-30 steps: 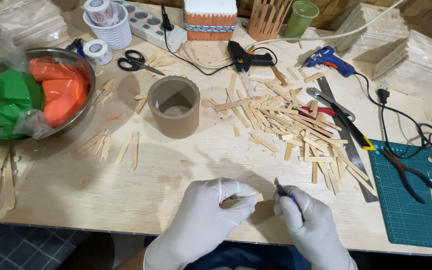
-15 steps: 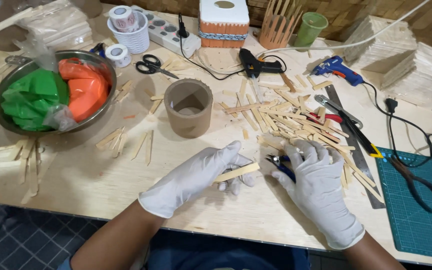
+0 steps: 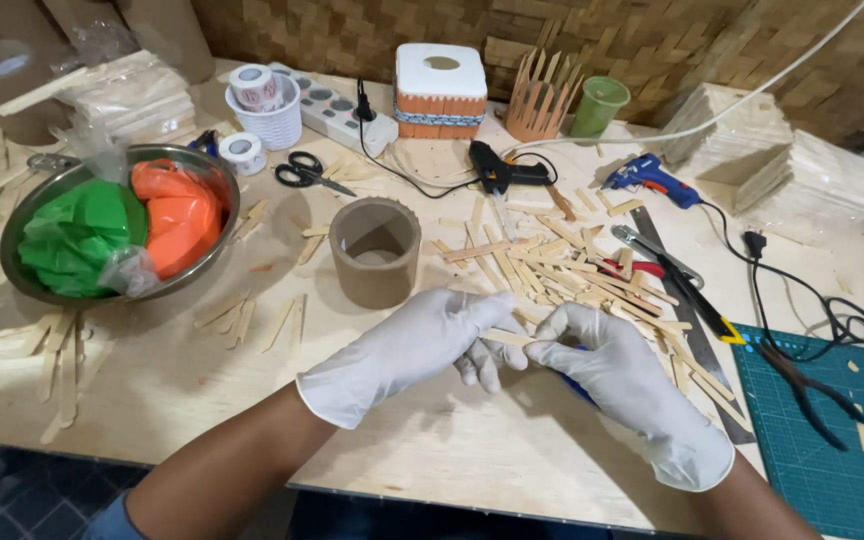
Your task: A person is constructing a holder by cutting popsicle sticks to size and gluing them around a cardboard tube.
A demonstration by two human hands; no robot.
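Left hand (image 3: pixel 422 345): gloved, pinching one end of a thin wooden stick (image 3: pixel 508 338), mid-bench toward the near edge.
Right hand (image 3: pixel 617 375): gloved, closed on the stick's other end and a blue-handled tool (image 3: pixel 580 386), blade hidden.
Risk: tool slipping into the left fingers; stick snapping.
Clutter: stick pile (image 3: pixel 572 270) just behind, cardboard ring (image 3: pixel 375 250) near.

Gloved left hand (image 3: pixel 420 347) and right hand (image 3: pixel 620 375) meet — fingertips pinched together.
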